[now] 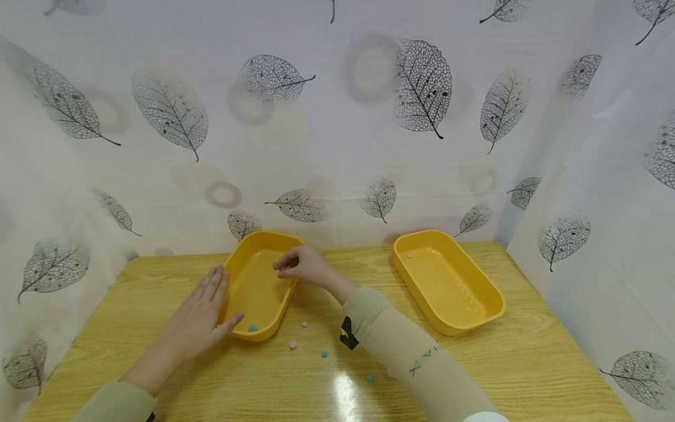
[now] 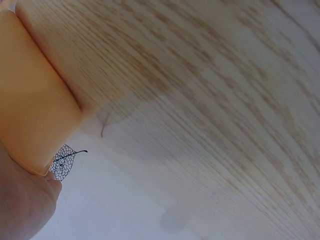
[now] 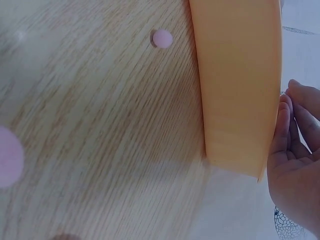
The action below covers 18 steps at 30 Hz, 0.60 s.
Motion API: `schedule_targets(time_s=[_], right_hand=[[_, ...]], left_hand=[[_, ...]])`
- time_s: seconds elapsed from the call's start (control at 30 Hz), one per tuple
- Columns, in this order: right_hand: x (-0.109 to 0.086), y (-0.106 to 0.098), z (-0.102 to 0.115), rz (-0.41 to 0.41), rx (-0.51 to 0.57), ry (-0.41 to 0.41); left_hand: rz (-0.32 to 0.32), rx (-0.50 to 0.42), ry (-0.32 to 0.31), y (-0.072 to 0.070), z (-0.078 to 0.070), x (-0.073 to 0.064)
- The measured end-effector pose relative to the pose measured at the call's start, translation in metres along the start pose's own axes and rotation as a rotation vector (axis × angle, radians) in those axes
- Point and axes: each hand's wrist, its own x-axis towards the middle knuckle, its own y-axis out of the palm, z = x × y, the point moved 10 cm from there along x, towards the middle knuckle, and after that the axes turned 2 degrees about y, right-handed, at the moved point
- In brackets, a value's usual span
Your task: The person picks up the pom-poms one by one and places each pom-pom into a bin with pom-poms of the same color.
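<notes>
Over the left yellow tray [image 1: 252, 282], my right hand [image 1: 306, 265] pinches a small teal ball [image 1: 274, 265] between thumb and fingertips. In the right wrist view this hand [image 3: 299, 155] is beside the upper edge of the tray wall [image 3: 240, 90], the ball hidden there. My left hand [image 1: 199, 316] rests along the tray's left side, fingers straight on the rim and thumb over the near corner. A teal ball [image 1: 253, 328] lies inside near that thumb, and another teal ball [image 1: 282, 298] is by the right wall.
A second yellow tray [image 1: 448, 287] stands at the right with one pink ball [image 1: 409, 255] in its far corner. Several loose pink and teal balls, including a pink ball [image 1: 292, 345] and a teal ball [image 1: 324, 354], lie on the wooden table. Leaf-printed curtains [image 1: 337, 146] surround it.
</notes>
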Motion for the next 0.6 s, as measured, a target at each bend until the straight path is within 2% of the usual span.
schedule_targets(time_s=[0.17, 0.4, 0.6], right_hand=[[-0.0013, -0.0018, 0.0, -0.003, 0.015, -0.002], [-0.003, -0.0036, 0.0011, 0.004, 0.04, -0.012], [-0.0034, -0.0037, -0.0007, 0.013, 0.048, -0.001]], left_hand=[[0.006, 0.005, -0.002, 0.0002, -0.0001, -0.0002], [-0.023, 0.002, 0.014, -0.0013, -0.0011, -0.0013], [0.006, 0.0, 0.002, 0.0025, 0.0004, -0.0012]])
